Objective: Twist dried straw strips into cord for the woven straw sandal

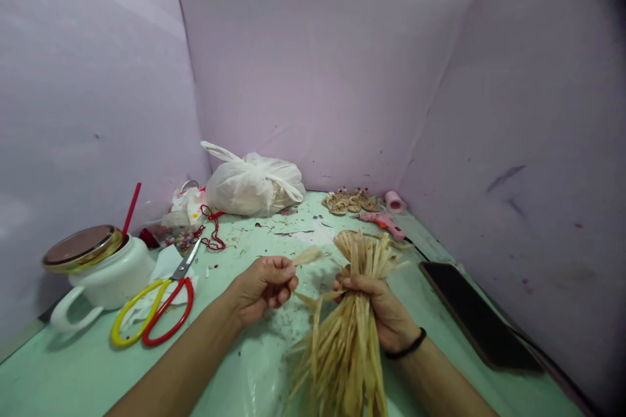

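Note:
My right hand [381, 309] is closed round the middle of a bundle of dry straw strips [349, 339]; the strips fan out above and below the fist. My left hand [267, 287] is closed in a pinch on a single straw strip [308, 255] that sticks out to the right of its fingertips, close to the bundle. Both hands hover just above the pale green table [88, 371], a few centimetres apart.
Scissors with yellow and red handles [161, 303] lie at left beside a white lidded mug [98, 267]. Behind them are a tied white plastic bag [254, 186], red string [212, 231], woven straw pieces [349, 202], a pink glue gun [384, 223] and pink tape roll [394, 201]. A dark phone [476, 319] lies at right. Purple walls enclose three sides.

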`<act>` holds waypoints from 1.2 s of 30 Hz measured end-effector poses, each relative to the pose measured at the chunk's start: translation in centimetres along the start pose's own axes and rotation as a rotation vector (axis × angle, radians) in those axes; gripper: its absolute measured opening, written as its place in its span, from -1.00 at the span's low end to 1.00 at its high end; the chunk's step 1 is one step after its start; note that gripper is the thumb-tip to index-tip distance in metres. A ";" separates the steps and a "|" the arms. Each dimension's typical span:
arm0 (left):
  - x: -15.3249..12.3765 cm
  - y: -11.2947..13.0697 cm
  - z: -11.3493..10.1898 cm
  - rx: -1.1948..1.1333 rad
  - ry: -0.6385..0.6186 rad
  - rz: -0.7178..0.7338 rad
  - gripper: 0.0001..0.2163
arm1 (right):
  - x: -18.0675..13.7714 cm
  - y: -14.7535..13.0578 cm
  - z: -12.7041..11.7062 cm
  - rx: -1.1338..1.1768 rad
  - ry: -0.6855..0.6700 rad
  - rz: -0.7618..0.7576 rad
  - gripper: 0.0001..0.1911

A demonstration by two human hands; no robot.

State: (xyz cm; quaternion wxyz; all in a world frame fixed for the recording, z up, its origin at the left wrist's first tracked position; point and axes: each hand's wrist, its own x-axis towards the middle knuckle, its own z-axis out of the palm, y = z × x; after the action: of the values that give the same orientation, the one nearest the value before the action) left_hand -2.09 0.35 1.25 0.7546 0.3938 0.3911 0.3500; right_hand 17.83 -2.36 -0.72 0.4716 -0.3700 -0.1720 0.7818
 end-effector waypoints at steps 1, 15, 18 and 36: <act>0.0 0.4 -0.5 -0.005 0.008 0.007 -0.77 | 0.0 -0.5 -0.2 0.022 0.004 0.006 -0.93; -3.8 6.2 -6.0 0.333 0.106 0.022 -0.81 | -2.8 -7.6 -4.0 -0.055 -0.275 0.013 -0.83; -4.1 6.4 -5.8 0.289 0.086 0.053 -0.82 | -3.2 -7.4 -3.5 -0.066 -0.286 -0.094 -0.77; -0.8 -2.4 3.9 0.389 0.163 0.021 -0.79 | -1.0 2.7 1.9 -0.315 0.192 -0.212 -0.78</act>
State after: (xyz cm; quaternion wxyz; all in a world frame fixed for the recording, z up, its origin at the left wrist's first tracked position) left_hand 1.43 -2.66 0.95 0.6266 0.5066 0.5069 0.3064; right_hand 15.11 -4.41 -0.70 0.5019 -0.4915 -0.2843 0.6525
